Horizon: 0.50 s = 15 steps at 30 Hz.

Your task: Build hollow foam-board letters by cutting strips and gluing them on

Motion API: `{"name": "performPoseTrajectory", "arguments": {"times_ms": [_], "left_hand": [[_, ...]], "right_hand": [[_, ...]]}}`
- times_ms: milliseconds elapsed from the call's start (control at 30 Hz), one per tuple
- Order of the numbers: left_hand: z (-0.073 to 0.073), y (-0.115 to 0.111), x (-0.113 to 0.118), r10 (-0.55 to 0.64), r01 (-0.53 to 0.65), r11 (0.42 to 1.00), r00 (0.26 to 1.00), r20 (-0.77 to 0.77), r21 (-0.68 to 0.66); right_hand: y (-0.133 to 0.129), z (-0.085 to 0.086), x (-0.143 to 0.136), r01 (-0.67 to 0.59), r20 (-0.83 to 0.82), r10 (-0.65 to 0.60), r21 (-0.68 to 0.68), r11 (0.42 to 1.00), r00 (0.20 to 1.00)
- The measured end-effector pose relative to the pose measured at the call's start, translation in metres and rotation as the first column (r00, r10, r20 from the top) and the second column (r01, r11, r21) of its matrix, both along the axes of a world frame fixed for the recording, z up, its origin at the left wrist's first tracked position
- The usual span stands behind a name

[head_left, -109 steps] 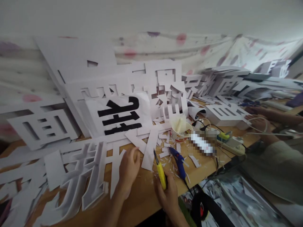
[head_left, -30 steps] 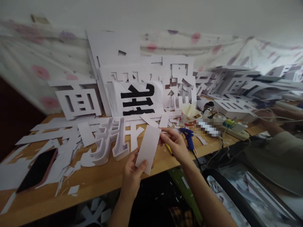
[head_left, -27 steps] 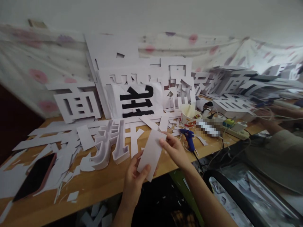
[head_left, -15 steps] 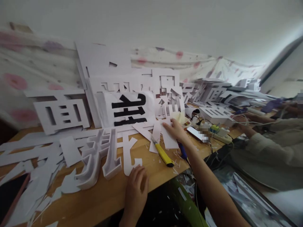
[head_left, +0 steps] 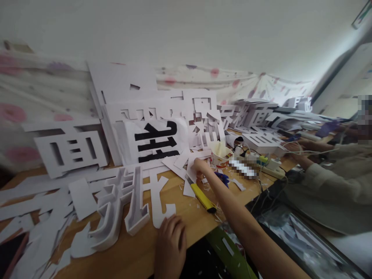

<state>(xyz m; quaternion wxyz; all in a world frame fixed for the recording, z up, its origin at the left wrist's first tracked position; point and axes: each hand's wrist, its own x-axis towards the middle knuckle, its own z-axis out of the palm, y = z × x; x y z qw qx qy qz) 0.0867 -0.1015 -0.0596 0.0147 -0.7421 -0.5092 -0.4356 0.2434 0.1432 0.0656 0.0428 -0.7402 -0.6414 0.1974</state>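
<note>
My left hand (head_left: 171, 244) rests at the table's front edge, fingers loosely bent and thumb apart, holding nothing. Its fingertips lie by the lower end of a flat white cut-out character piece (head_left: 157, 201). Farther forward, my right hand (head_left: 200, 167) is curled among white board strips (head_left: 173, 167); its fingertips are mostly hidden, so what they hold cannot be made out. Just below it lies a yellow utility knife (head_left: 204, 198), its blade towards the strips. To the left stands a white hollow character with raised walls (head_left: 112, 207).
White board scraps (head_left: 55, 211) cover the left side. Behind stand a paper sheet with a black character (head_left: 157, 141) and a white raised character (head_left: 71, 149). A paper tub (head_left: 220, 155), blue-handled tool (head_left: 222, 178) and power strip (head_left: 271, 170) lie right, near another person's hands (head_left: 296, 153).
My right hand has drawn left and down, from an extended reach over a white strip to a curled pose. That strip has left its spot, uncovering the tub. My left hand stays put.
</note>
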Motion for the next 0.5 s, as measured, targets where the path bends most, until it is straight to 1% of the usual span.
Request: {"name": "performPoseTrajectory", "arguments": {"times_ms": [67,133,267,367,433,500], "left_hand": [[0.002,0.0,0.004,-0.006,0.006,1.0,1.0,-0.025,-0.008],[0.007,0.0,0.014,-0.033,0.031,0.999,0.998,-0.044,-0.038],[0.025,0.006,0.049,-0.171,0.151,0.978,0.976,-0.138,-0.141],[0.033,0.016,0.073,-0.214,0.165,0.962,0.951,-0.224,-0.218],[0.032,0.021,0.081,-0.223,0.158,0.955,0.941,-0.256,-0.252],[0.03,0.024,0.084,-0.223,0.148,0.95,0.938,-0.265,-0.275]], "right_hand": [[-0.002,-0.007,-0.002,0.032,0.024,-0.03,-0.069,0.997,0.999],[-0.002,-0.011,-0.005,0.061,0.036,-0.058,-0.107,0.992,0.998],[-0.001,-0.011,-0.005,0.077,0.026,-0.075,-0.109,0.991,0.997],[-0.004,-0.01,0.003,0.061,0.009,-0.061,-0.024,0.998,0.998],[-0.006,-0.007,0.009,0.046,-0.01,-0.045,0.067,0.997,0.999],[-0.005,-0.004,0.014,0.036,-0.033,-0.031,0.17,0.985,0.999]]}}
